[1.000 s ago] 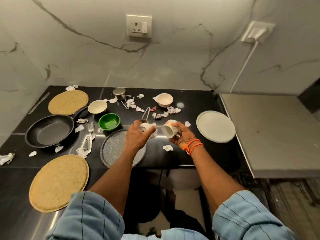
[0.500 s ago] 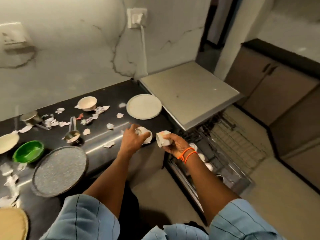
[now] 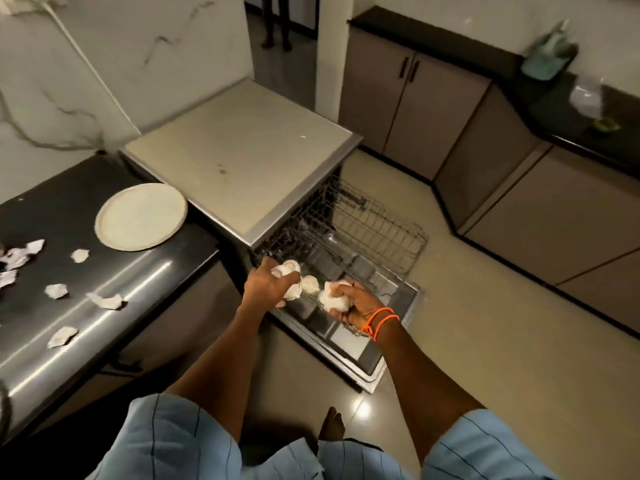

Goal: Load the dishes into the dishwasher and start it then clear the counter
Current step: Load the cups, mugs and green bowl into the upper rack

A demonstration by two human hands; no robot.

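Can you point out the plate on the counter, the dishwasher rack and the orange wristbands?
plate (image 3: pixel 141 216), head view, on its flat centre.
rack (image 3: pixel 374 223), head view, on the wire grid of its pulled-out part.
wristbands (image 3: pixel 380 318), head view, on the orange loops at the right wrist.

head cam | looks fwd+down, steep | close over dishwasher rack (image 3: pixel 349 230) | counter (image 3: pixel 104 271) at left edge

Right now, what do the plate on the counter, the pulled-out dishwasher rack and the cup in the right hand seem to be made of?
Plate: probably ceramic or stoneware, matte cream with a raised rim, no gloss.
Dishwasher rack: coated metal wire, judging by its thin dark grid.
Cup held by the right hand: likely glazed ceramic, white and smooth; blur leaves plastic possible.
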